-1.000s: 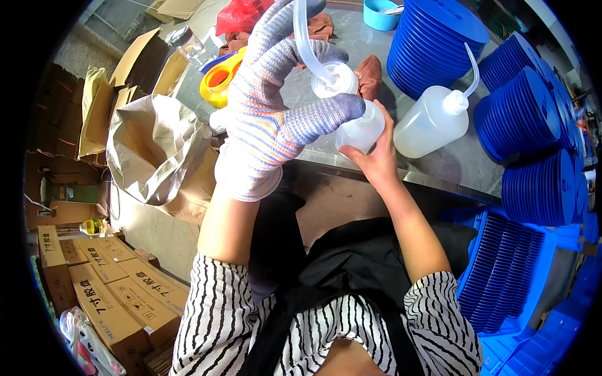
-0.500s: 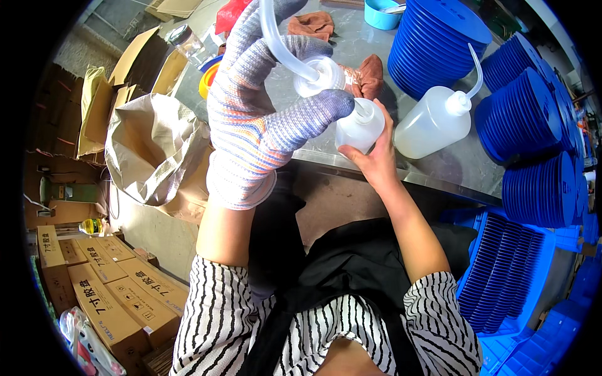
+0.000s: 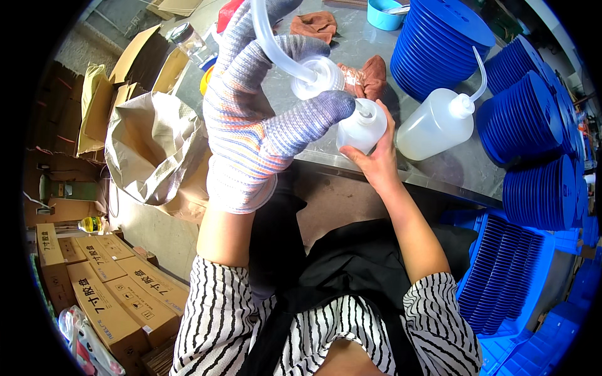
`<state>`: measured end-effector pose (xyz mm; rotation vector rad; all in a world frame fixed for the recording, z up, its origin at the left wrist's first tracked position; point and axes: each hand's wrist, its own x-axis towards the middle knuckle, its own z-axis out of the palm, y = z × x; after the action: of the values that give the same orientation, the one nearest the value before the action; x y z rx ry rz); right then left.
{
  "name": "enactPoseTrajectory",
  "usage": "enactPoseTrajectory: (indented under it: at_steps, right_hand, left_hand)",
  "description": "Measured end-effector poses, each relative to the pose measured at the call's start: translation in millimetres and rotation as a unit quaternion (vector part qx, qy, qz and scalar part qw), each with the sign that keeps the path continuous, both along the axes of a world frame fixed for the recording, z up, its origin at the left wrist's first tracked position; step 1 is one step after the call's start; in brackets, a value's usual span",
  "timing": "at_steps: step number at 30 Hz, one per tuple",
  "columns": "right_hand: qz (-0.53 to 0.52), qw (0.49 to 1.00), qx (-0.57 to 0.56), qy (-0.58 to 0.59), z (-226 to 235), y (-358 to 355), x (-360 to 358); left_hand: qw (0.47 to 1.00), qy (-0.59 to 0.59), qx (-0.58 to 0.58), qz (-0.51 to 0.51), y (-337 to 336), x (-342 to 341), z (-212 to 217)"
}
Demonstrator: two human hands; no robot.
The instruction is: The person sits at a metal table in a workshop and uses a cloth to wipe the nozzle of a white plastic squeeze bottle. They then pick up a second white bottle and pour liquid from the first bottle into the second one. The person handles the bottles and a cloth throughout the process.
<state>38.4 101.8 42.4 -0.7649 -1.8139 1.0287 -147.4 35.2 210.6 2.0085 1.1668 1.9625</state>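
My left hand (image 3: 251, 119), in a striped knit glove, is raised close to the camera and pinches a white screw cap (image 3: 318, 76) with a bent white spout tube (image 3: 269, 37) rising from it. My bare right hand (image 3: 376, 160) grips a small translucent white squeeze bottle (image 3: 362, 126) at the front edge of the grey table (image 3: 351, 44). The cap hangs just above and left of the bottle's open neck, apart from it. A second, larger squeeze bottle (image 3: 436, 125) with its spout cap on lies tilted on the table to the right.
Tall stacks of blue round lids (image 3: 439, 44) stand at the back right, more (image 3: 542, 188) along the right edge. Brown rags (image 3: 373, 72), a glass jar (image 3: 188, 41) and a blue tub (image 3: 385, 12) lie on the table. A brown paper sack (image 3: 150, 150) and cardboard boxes (image 3: 106, 294) are at left.
My gloved left hand has lifted the spout cap up and slightly left, closer to the camera. The right hand with the small bottle has stayed at the table edge.
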Motion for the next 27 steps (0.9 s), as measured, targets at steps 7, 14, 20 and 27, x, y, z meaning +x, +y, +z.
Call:
enactPoseTrajectory:
  at_steps: [7,14,20,27]
  right_hand:
    - [-0.004,1.0,0.011,-0.005,-1,0,-1]
    - [0.007,1.0,-0.006,0.001,-4,2,-1]
    - [-0.001,1.0,0.018,0.025,-8,3,-3]
    - [-0.003,1.0,0.005,0.031,-8,2,-3]
  left_hand:
    - [0.999,0.001,-0.038,0.019,-8,13,4]
    - [0.997,-0.04,-0.066,0.017,-7,26,3]
    - [0.994,-0.056,-0.092,0.018,-14,30,5]
    - [0.989,0.105,-0.051,0.093,-10,17,8]
